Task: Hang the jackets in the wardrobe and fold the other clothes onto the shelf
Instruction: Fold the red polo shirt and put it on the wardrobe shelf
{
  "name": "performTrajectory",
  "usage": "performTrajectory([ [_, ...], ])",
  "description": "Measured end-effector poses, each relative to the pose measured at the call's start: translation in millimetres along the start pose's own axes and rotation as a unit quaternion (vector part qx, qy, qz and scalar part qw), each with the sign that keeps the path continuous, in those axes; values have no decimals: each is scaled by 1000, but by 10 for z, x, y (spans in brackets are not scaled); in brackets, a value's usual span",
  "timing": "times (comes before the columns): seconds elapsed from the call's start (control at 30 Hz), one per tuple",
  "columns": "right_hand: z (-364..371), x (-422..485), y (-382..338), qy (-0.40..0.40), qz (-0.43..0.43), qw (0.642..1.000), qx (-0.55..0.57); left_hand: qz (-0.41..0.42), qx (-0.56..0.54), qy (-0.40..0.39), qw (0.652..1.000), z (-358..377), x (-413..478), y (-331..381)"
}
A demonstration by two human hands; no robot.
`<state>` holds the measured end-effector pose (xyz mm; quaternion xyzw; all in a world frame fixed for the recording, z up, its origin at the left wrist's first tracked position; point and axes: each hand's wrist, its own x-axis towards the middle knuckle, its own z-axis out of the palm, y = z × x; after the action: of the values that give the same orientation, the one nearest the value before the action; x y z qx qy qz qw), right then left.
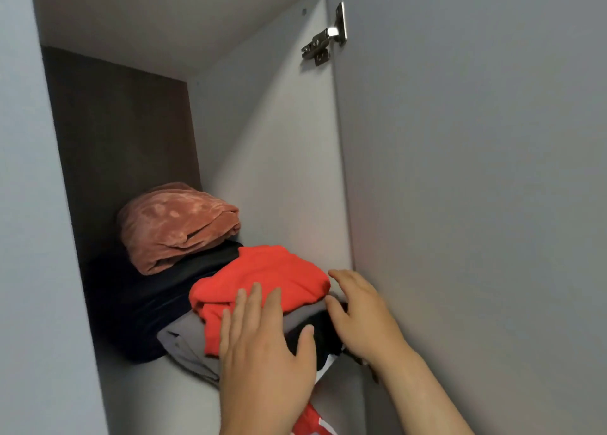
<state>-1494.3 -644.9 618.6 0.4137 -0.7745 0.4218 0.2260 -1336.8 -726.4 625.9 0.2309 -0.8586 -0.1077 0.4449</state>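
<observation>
The red garment (262,275) is stacked on a grey garment (184,339) and a black garment (323,331) at the front edge of the shelf (141,395). It is hemmed in by the wardrobe side wall (279,172) to its right, and bare shelf is left to its front left. The left grip (262,352) is laid flat on its front, fingers straight and spread. The right grip (364,316), loosely spread, is set at its right end. Behind it, room is taken by a dark folded bundle (131,303) topped by a pink plush blanket (177,224).

Folded red garment (262,277) tops shelf (157,388) pile.

No legible text or labels anywhere
</observation>
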Motion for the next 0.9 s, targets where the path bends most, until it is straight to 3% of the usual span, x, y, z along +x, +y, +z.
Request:
performTrajectory([
  [0.1,-251,-452,1,-22,31,998,-54,78,-61,-42,994,66,-276,-43],
  [0.2,-488,-948,-48,-37,60,992,-106,107,-94,-132,981,103,-475,-71],
  [0.47,-896,-2300,-365,-49,157,966,-202,182,-129,-270,937,206,-1139,-135],
  [0.73,-1361,-3687,-593,-16,305,919,-249,269,-161,-394,864,229,-1945,142],
  [0.9,-1657,-4386,-627,8,390,876,-282,321,-220,-468,793,216,-2513,465],
])
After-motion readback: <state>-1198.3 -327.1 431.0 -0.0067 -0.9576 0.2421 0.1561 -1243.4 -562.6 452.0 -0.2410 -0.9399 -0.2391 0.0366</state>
